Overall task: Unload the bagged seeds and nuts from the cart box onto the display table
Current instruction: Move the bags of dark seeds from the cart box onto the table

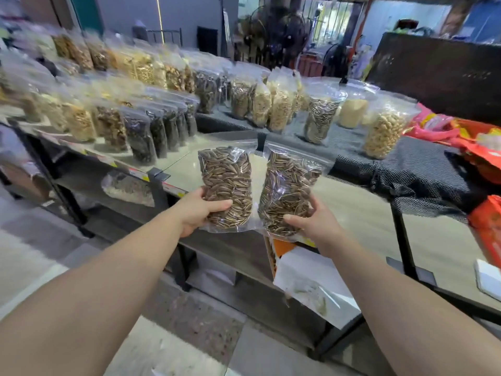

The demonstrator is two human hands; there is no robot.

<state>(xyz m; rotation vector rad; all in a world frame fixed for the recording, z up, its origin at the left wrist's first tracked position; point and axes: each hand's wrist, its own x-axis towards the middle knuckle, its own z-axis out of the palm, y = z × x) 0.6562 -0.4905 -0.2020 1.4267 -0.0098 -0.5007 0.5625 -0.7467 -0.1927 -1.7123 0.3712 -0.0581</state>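
Now each hand, left hand (195, 213) and right hand (314, 222), has fingers curled round a sunflower-seed bag (226, 185) (287, 191) above the bare surface (360, 210) — best stood upright beside the matching bag (320, 118).

Over on the far right, red and orange packets (477, 147) pile up on a dark dotted cloth (406, 175). Standing fans (282, 36) sit far back by a grey wall (176, 14), and down low, a white carton (306, 270) leans under the near edge.
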